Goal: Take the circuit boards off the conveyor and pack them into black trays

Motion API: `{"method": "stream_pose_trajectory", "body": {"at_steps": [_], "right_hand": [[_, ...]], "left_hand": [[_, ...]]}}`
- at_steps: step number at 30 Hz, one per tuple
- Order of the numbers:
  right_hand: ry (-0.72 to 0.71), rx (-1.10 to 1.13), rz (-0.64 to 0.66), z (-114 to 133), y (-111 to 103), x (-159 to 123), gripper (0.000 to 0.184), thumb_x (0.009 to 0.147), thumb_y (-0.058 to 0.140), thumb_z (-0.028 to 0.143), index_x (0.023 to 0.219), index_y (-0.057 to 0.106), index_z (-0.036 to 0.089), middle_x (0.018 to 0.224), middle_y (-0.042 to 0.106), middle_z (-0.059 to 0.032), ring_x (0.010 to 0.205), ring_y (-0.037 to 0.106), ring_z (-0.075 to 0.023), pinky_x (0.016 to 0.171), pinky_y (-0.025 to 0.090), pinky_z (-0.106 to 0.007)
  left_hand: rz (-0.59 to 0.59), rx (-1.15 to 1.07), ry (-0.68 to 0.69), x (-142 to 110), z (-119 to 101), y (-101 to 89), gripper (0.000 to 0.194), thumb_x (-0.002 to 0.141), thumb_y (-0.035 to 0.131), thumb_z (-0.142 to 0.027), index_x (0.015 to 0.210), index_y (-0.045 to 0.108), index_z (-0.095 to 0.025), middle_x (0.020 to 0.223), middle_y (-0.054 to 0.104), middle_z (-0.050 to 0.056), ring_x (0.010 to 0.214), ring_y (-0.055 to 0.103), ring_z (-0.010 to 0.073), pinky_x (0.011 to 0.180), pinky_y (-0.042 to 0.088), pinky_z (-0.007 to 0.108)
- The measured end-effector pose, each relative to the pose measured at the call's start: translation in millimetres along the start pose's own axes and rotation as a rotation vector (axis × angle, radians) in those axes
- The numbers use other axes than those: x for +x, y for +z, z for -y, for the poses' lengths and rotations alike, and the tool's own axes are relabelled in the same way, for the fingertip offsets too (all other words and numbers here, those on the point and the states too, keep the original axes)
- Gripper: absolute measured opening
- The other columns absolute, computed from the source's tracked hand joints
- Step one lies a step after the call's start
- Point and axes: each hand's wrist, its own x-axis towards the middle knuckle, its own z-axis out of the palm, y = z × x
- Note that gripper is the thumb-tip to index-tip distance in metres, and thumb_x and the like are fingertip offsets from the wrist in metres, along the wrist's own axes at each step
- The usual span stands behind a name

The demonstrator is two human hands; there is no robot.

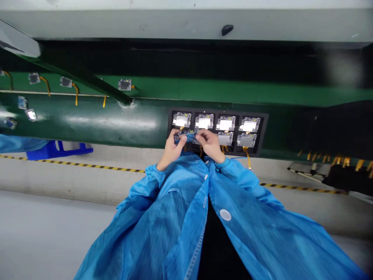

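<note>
Between my hands, above the front left of a black tray (264, 132), is a small circuit board (189, 136) with a bluish face. My left hand (174, 149) pinches its left end between thumb and fingers. At the other end, the fingertips of my right hand (210, 144) are closed on the board's edge. Several more circuit boards (250, 124) lie in the tray's compartments, with bright plates in the back row and greyer ones in front. Orange ribbon cables (247, 153) hang over the tray's front edge. My hands and the held board partly hide the front left compartments.
The green bench (140, 120) runs left to right. A green post (96, 83) slants across it at left. Several boards with orange ribbons (66, 82) lie along the back strip. A blue plastic bin (58, 151) is below at left. Dark material with ribbon ends (335, 132) is at right.
</note>
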Motion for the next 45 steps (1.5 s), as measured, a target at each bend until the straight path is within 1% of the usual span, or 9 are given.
{"method": "stream_pose_trajectory", "body": {"at_steps": [6, 11, 14, 19, 23, 28, 37, 40, 45], "right_hand": [[-0.013, 0.113, 0.129, 9.9, 13.2, 36.7, 0.057, 0.078, 0.082, 0.08, 0.087, 0.07, 0.024, 0.083, 0.072, -0.0032, 0.079, 0.065, -0.0209, 0.076, 0.058, -0.036], [0.017, 0.094, 0.111, -1.1, -17.8, 22.1, 0.052, 0.083, 0.082, 0.073, 0.102, 0.074, 0.025, 0.097, 0.078, -0.0046, 0.084, 0.071, -0.02, 0.081, 0.061, -0.036], [0.03, 0.028, -0.037, -18.1, -52.0, 4.6, 0.045, 0.088, 0.078, 0.068, 0.099, 0.074, 0.024, 0.094, 0.077, -0.0045, 0.083, 0.072, -0.0205, 0.076, 0.061, -0.035], [-0.011, -0.138, -0.374, -50.1, -116.0, -16.1, 0.035, 0.09, 0.074, 0.057, 0.095, 0.072, 0.022, 0.089, 0.076, -0.0046, 0.078, 0.072, -0.0203, 0.075, 0.061, -0.037], [-0.002, -0.319, -0.625, -75.2, -168.9, -25.1, 0.026, 0.093, 0.068, 0.048, 0.094, 0.07, 0.022, 0.088, 0.073, -0.0045, 0.08, 0.071, -0.0217, 0.079, 0.062, -0.04], [0.086, -0.489, -0.893, -106.5, -213.8, -32.0, 0.021, 0.091, 0.066, 0.039, 0.102, 0.067, 0.021, 0.106, 0.069, -0.0074, 0.095, 0.07, -0.0233, 0.094, 0.062, -0.047], [0.223, -0.388, -0.801, -148.8, -209.4, -30.7, 0.042, 0.088, 0.068, 0.056, 0.109, 0.064, 0.02, 0.105, 0.072, -0.0082, 0.1, 0.069, -0.0267, 0.103, 0.057, -0.055], [0.206, -0.39, -0.796, -152.4, -212.1, -31.3, 0.043, 0.086, 0.07, 0.057, 0.107, 0.065, 0.02, 0.103, 0.074, -0.0087, 0.095, 0.069, -0.0255, 0.099, 0.059, -0.052], [0.232, -0.416, -0.808, -144.1, -211.5, -31.5, 0.042, 0.083, 0.072, 0.058, 0.1, 0.065, 0.02, 0.099, 0.075, -0.0085, 0.093, 0.068, -0.0253, 0.099, 0.058, -0.051]], "left_hand": [[-0.104, -0.044, -0.075, 42.0, 14.0, -29.9, 0.052, 0.088, 0.083, -0.065, 0.109, 0.064, -0.021, 0.097, 0.072, 0.005, 0.095, 0.076, 0.0244, 0.084, 0.065, 0.036], [-0.091, -0.139, -0.32, 39.5, 48.4, -39.6, 0.04, 0.091, 0.082, -0.052, 0.109, 0.065, -0.02, 0.102, 0.075, 0.009, 0.098, 0.078, 0.0269, 0.082, 0.069, 0.043], [-0.043, -0.105, -0.389, 29.6, 64.1, -28.7, 0.032, 0.092, 0.079, -0.041, 0.109, 0.065, -0.019, 0.104, 0.077, 0.01, 0.097, 0.078, 0.0267, 0.084, 0.069, 0.045], [-0.066, 0.176, -0.325, 24.0, 66.8, -15.4, 0.024, 0.088, 0.078, -0.027, 0.107, 0.066, -0.019, 0.102, 0.078, 0.01, 0.091, 0.079, 0.0264, 0.088, 0.065, 0.04], [0.02, 0.304, -0.382, 23.2, 59.2, -26.0, 0.033, 0.093, 0.076, -0.032, 0.121, 0.062, -0.021, 0.08, 0.073, 0.002, 0.053, 0.068, 0.0189, 0.064, 0.058, 0.031], [0.114, 0.324, -0.352, 26.2, 56.2, -39.5, 0.034, 0.1, 0.065, -0.033, 0.132, 0.061, -0.023, 0.068, 0.067, -0.004, 0.045, 0.059, 0.0159, 0.054, 0.049, 0.025], [0.088, 0.8, -0.219, 19.9, 48.2, -39.6, 0.049, 0.098, 0.073, -0.04, 0.142, 0.07, -0.02, 0.078, 0.072, 0.01, 0.092, 0.076, 0.0387, 0.089, 0.056, 0.041], [0.063, 0.823, -0.217, 18.9, 48.1, -44.0, 0.05, 0.099, 0.07, -0.042, 0.144, 0.068, -0.019, 0.08, 0.071, 0.009, 0.096, 0.075, 0.0376, 0.092, 0.055, 0.041], [-0.027, 0.682, -0.128, 33.2, 65.2, -51.9, 0.052, 0.093, 0.071, -0.035, 0.141, 0.064, -0.015, 0.116, 0.07, 0.015, 0.111, 0.069, 0.0324, 0.101, 0.055, 0.041]]}}
